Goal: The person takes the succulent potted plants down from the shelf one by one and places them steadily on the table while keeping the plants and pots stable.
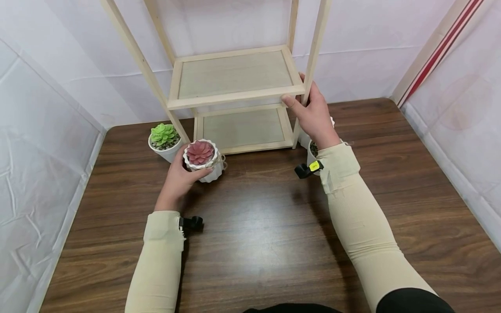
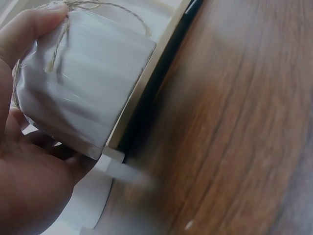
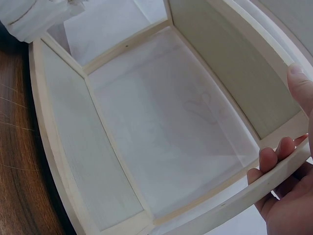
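My left hand [image 1: 176, 182] grips a scalloped white pot [image 1: 213, 174] with a pink succulent [image 1: 200, 152] in it. Twine is tied round the pot [image 2: 83, 73], with a bow at its side. This pot is in front of the lower left corner of a pale wooden shelf rack [image 1: 236, 103]; whether its base touches the table cannot be told. My right hand [image 1: 316, 117] holds the rack at its right front post, by the corner of the upper shelf. In the right wrist view its fingers [image 3: 268, 159] curl over the wooden bar, the thumb on the shelf edge.
A green succulent in a white pot [image 1: 166, 150] stands left of the rack. More white pots [image 1: 312, 152] are at its right, partly hidden by my right forearm. The rack stands at the back of a brown wooden table [image 1: 250, 226], before white sheeting [image 1: 364, 52].
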Available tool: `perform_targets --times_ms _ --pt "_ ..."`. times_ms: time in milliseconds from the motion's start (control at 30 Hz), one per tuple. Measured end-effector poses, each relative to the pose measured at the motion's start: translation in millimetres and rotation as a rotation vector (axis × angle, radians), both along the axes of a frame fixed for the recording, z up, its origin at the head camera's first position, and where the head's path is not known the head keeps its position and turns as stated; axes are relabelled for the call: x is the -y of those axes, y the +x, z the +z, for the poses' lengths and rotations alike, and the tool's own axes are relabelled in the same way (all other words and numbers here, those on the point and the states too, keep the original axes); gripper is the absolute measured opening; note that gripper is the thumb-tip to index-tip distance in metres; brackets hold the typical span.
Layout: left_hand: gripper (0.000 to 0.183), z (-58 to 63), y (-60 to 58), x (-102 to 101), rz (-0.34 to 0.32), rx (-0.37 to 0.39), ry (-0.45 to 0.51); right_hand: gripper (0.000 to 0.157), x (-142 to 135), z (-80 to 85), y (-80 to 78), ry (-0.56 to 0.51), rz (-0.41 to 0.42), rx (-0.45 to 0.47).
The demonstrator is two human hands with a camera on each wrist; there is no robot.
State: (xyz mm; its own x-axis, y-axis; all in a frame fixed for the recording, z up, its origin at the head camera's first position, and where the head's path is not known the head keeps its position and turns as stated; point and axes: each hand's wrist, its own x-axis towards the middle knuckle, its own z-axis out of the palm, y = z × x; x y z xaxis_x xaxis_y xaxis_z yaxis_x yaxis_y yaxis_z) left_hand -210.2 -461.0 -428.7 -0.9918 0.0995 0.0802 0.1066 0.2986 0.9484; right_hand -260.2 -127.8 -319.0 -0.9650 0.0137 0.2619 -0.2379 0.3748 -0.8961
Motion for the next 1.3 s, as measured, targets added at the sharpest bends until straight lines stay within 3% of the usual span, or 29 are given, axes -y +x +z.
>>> perform_targets --times_ms 133,367,600,967,1300 --pt "0.082 2.2 2.5 3.9 -0.005 0.014 0.002 0.068 0.2 0.7 0.7 0.0 0.001 -0.004" --pt "0.081 20.6 16.8 8.0 0.005 0.042 -0.022 0.068 0.9 1.1 0.7 0.0 0.0 -0.006" --pt "0.082 -3.6 9.2 23.2 0.026 0.021 0.013 0.068 0.9 1.0 0.4 0.002 -0.002 -0.005" --pt "0.082 -3.1 14.9 35.6 0.084 0.066 0.0 0.067 0.8 -0.2 -0.5 -0.001 -0.007 0.005" --pt "0.081 -4.8 17.6 50.4 0.086 0.04 -0.035 0.067 0.8 -2.6 -2.8 -0.015 -0.011 0.017"
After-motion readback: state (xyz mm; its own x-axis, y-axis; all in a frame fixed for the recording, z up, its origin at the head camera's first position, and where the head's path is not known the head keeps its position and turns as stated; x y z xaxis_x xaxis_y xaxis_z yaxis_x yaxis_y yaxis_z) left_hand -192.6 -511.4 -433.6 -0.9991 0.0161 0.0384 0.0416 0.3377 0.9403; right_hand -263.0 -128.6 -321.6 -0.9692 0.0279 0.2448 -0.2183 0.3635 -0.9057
